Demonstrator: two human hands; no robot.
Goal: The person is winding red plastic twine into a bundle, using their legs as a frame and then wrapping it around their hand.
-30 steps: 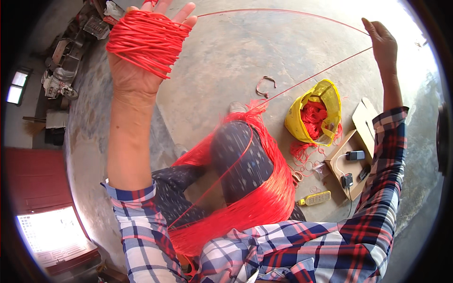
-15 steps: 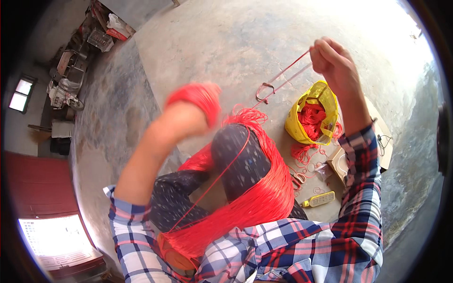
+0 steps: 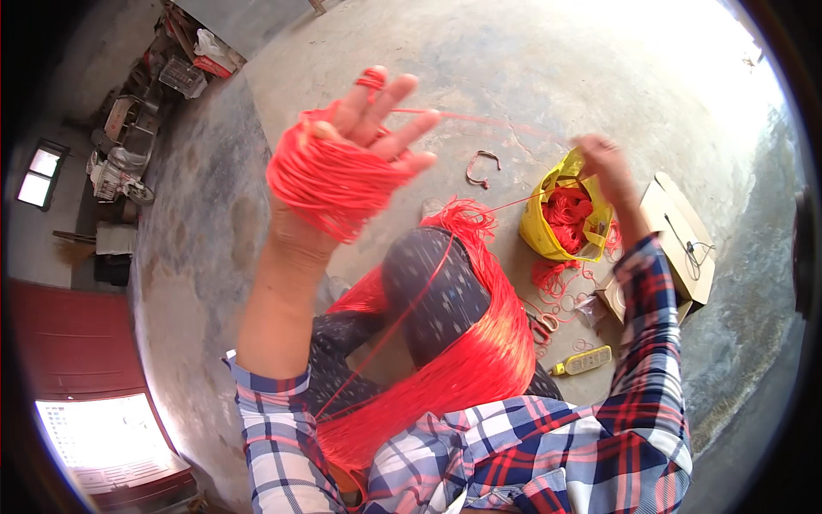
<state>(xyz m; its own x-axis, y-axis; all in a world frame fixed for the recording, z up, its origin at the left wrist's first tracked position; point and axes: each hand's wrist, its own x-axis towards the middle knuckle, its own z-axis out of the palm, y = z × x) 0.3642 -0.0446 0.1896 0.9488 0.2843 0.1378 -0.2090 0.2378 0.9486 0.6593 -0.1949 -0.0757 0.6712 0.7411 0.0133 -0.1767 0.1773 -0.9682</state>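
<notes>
Thick loops of red cord (image 3: pixel 330 176) are wound round the palm and wrist of my raised left hand (image 3: pixel 377 120). Its fingers are spread, with a small band of cord on one fingertip. A strand stretches from there to my right hand (image 3: pixel 604 163), which is closed on the cord beside the rim of a yellow bag (image 3: pixel 533 224); motion blurs this hand slightly. More red cord lies bundled inside the bag. A large hank of red cord (image 3: pixel 479 360) drapes over my bent knee and lap, with a loose strand crossing my dark patterned trousers (image 3: pixel 432 291).
Scissors (image 3: pixel 540 327), a yellow bottle-shaped item (image 3: pixel 584 361) and loose cord lie on the concrete floor near the bag. An opened cardboard box (image 3: pixel 676 231) stands at right. A dark cord loop (image 3: pixel 483 170) lies ahead. Clutter (image 3: pixel 128 137) lines the left wall.
My left hand has risen and turned, its fingers now spread. My right hand has dropped from above the bag to its rim, and the strand between the hands now runs across.
</notes>
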